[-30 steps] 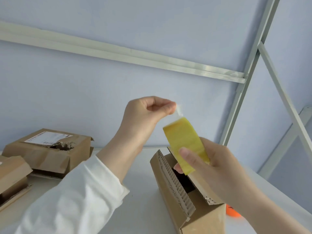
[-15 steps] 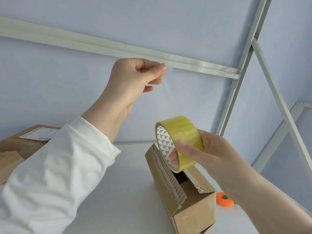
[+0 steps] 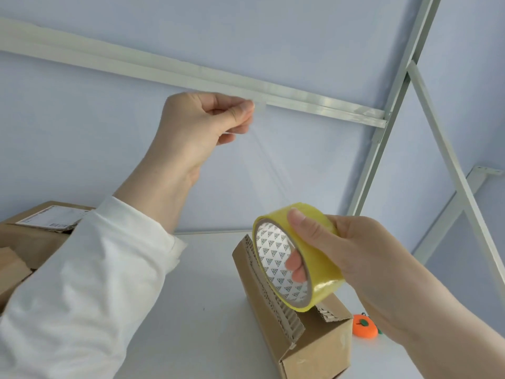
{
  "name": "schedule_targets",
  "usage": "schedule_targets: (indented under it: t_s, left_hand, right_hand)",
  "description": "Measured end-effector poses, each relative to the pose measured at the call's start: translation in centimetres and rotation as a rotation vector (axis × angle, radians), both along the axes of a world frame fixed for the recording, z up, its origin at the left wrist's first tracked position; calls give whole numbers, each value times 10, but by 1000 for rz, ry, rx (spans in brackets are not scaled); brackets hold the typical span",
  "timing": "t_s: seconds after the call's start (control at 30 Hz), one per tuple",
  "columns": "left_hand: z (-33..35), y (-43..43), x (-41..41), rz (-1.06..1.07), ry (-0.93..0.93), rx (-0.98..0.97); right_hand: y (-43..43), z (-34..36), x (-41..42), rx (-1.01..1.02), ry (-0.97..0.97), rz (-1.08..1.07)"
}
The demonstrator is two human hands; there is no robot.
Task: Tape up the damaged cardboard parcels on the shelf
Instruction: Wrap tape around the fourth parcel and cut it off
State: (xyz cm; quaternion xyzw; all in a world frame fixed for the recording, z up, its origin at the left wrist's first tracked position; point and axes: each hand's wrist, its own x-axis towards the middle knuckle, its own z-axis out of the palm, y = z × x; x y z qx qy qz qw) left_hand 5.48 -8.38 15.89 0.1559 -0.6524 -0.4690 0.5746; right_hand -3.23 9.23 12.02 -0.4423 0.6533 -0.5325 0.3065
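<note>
My right hand (image 3: pixel 347 255) grips a yellowish roll of clear tape (image 3: pixel 322 272), thumb on its rim and fingers through the core. A clear strip of tape (image 3: pixel 266 165) runs from the roll up to my left hand (image 3: pixel 199 132), which pinches the strip's free end high above the shelf. Below the roll stands a small cardboard parcel (image 3: pixel 308 343) with its top flaps open and the corrugated edge showing. A second parcel (image 3: pixel 35 231) with a white label lies at the far left, partly hidden by my white sleeve.
A small orange round object (image 3: pixel 364 326) lies on the white shelf board (image 3: pixel 207 310) right of the open parcel. Another brown box edge (image 3: pixel 11 272) sits at the left border. Pale metal shelf rails (image 3: pixel 314 103) and uprights cross behind and to the right.
My left hand rose from beside the roll, drawing out a long strip of tape. The right hand turned the roll so its patterned core faces me and lowered it slightly.
</note>
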Motion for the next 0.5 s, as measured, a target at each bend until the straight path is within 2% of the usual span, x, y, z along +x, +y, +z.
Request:
schedule_targets:
  t_s: [0.2,0.27,0.37,0.5]
  left_hand:
    - [-6,-10,0,-23,73,26]
    - [1,-15,-2,-40,74,9]
    - [-3,-33,-4,-21,74,100]
    - [-33,-53,-11,-95,-29,276]
  right_hand:
    - [-6,-12,-3,122,14,-81]
    - [-8,-11,-7,91,46,-83]
    - [-1,-7,-15,102,47,40]
    - [16,-5,-21,159,-7,140]
